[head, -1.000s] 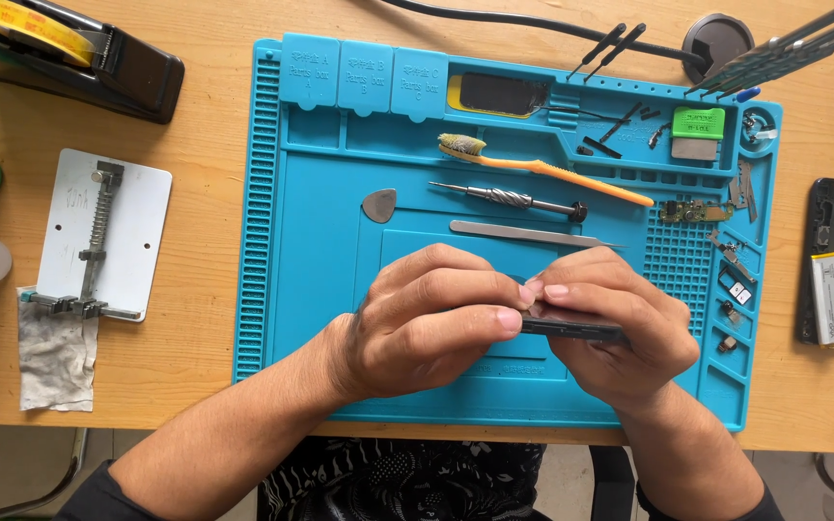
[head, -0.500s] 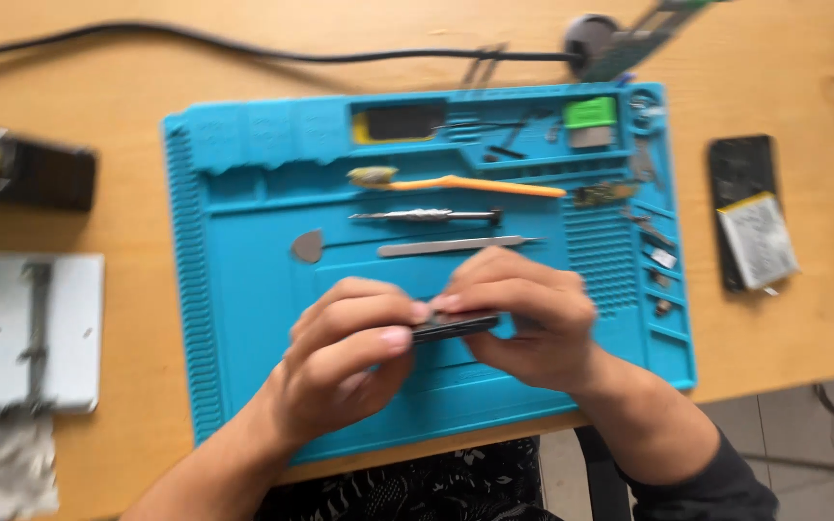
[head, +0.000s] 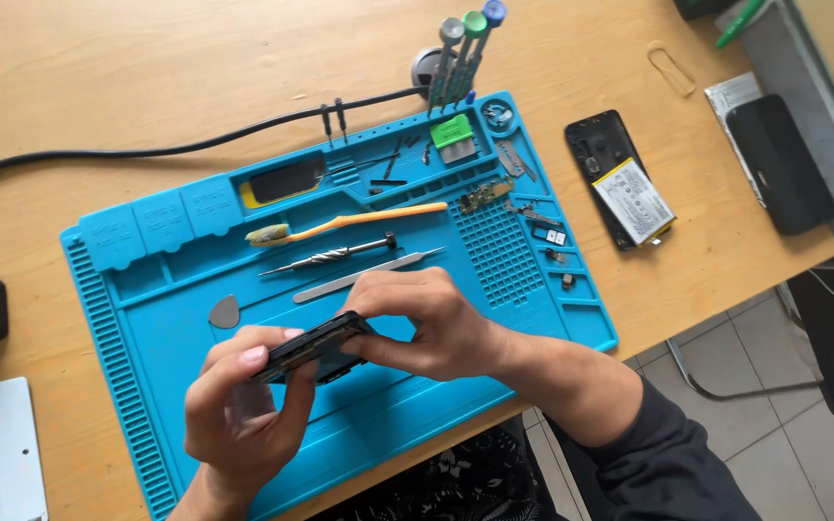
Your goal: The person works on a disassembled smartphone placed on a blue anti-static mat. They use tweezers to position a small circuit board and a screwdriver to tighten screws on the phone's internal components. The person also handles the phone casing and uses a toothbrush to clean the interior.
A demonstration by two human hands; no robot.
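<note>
Both hands grip a dark, slim phone [head: 313, 347] edge-on above the blue mat [head: 166, 289], the left hand [head: 243, 405] with fingers clamped on its lower end and the right hand [head: 427, 323] pinched on the upper end. Handling it well probably means steady, even pressure along the edges, without twisting the thin body.

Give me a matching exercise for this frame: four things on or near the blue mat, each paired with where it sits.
Things:
1. toothbrush
2. grey pick
3. opened phone
4. dark phone part

Places:
A. on the bare wood, right of the blue mat
B. held between left hand and right hand
C. on the mat, above the screwdriver
D. on the mat, just above the left hand

Pairs: 1-C, 2-D, 3-A, 4-B
</note>
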